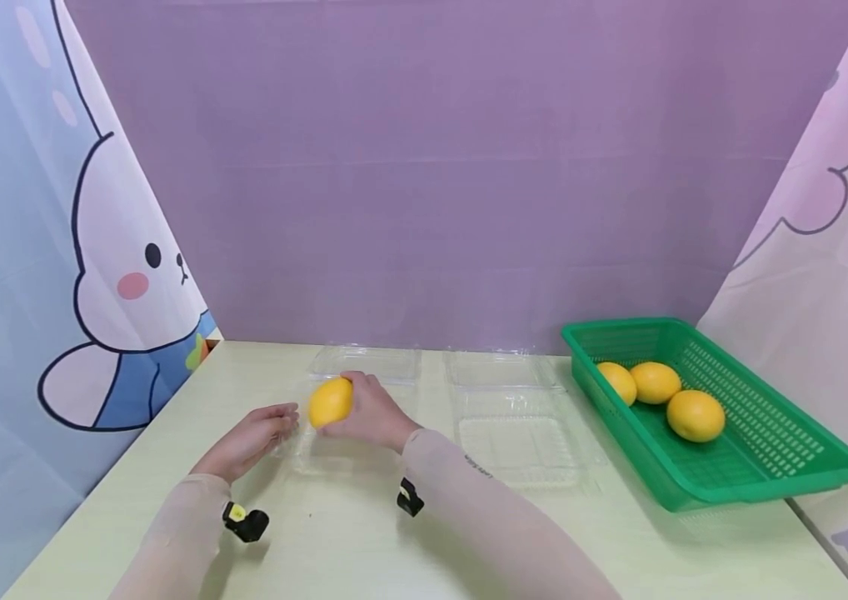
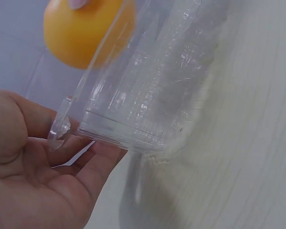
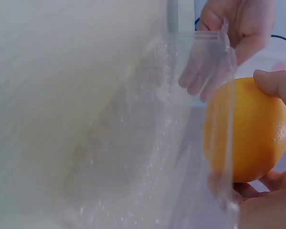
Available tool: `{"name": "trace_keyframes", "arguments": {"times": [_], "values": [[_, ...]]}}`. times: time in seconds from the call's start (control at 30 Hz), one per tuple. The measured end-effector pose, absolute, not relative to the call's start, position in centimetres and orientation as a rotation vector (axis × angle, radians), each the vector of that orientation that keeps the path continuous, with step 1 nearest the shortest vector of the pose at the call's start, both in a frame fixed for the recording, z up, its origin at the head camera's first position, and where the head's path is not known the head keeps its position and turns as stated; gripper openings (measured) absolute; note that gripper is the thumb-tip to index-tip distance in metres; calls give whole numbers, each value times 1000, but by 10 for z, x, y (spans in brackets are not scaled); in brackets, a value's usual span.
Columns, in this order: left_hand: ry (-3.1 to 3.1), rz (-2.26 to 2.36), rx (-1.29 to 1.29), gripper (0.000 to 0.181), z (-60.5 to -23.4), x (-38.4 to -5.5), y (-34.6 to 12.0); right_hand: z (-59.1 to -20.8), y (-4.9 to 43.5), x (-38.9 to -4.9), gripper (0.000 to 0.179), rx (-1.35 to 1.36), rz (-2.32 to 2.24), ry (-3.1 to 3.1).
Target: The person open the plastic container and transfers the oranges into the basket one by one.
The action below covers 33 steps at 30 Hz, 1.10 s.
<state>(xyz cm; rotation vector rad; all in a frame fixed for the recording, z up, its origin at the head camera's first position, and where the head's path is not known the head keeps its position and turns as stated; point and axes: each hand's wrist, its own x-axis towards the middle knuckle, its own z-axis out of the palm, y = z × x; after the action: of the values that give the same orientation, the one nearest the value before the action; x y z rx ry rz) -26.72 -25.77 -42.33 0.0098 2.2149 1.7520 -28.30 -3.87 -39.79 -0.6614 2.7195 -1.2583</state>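
My right hand (image 1: 373,414) holds an orange (image 1: 330,402) between thumb and fingers. The orange is just above the left clear plastic box (image 1: 319,463), near its left wall. In the right wrist view, the box wall overlaps part of the orange (image 3: 252,131). My left hand (image 1: 250,440) is at the left side of that box, its fingers loosely bent. Seen from the left wrist, its fingertips (image 2: 104,152) lie right at the outside of the box's corner, below a small tab on the rim. The box's raised lid (image 1: 367,363) is at the back.
To the right stands a second clear box (image 1: 517,450) with its lid (image 1: 499,369) raised behind it. A green plastic basket (image 1: 622,446) at the far right of the table holds several oranges (image 1: 696,416). A purple cloth (image 1: 439,183) hangs behind the table.
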Motion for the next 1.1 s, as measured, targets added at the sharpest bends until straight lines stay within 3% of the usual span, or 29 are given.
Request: {"name": "trace_keyframes", "arguments": {"times": [1.1], "values": [[2221,1748,-7,51,-422,-265,-257,-362,15,-280,91,-708,-1225,2761]]}}
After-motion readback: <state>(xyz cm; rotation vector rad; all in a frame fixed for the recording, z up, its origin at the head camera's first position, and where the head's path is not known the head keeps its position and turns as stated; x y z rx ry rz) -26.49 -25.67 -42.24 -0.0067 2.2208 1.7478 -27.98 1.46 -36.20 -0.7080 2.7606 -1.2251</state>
